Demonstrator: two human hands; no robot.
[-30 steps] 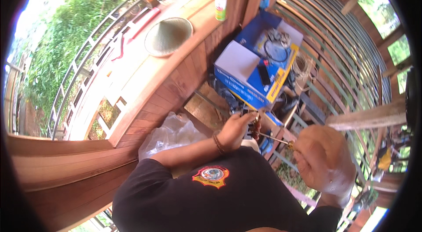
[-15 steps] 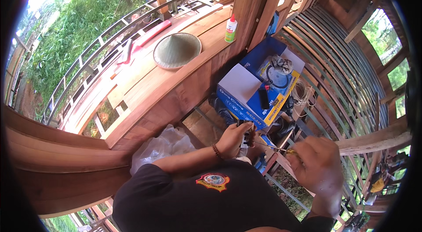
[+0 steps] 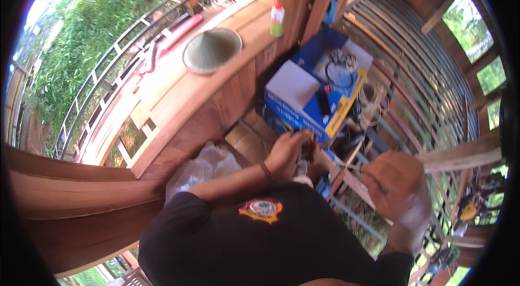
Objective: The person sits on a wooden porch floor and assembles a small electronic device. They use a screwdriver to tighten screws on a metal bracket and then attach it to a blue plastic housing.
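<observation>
My left hand (image 3: 283, 156) is closed around a small dark metal piece (image 3: 309, 150), held in front of my chest; its exact kind is too blurred to tell. To the right, my right hand (image 3: 394, 183) is closed on a screwdriver (image 3: 352, 167). Its thin shaft points left toward the piece, while the fingers cover most of the handle. Whether the tip touches the piece cannot be made out. Just beyond my left hand stands an open blue cardboard box (image 3: 292, 115) with a dark phone-like slab (image 3: 323, 103) and a bundle of cord on it.
On the wooden ledge lie a conical hat (image 3: 212, 50) and a white-and-green bottle (image 3: 277, 19). A clear plastic bag (image 3: 206, 169) sits by my left forearm. Coiled wire (image 3: 372, 104) lies right of the box. Open floor beams (image 3: 417, 91) with gaps spread to the right.
The whole view has shifted slightly, so the ledge and box sit higher. My right hand has moved a little to the right and looks blurred. Both hands keep their grip.
</observation>
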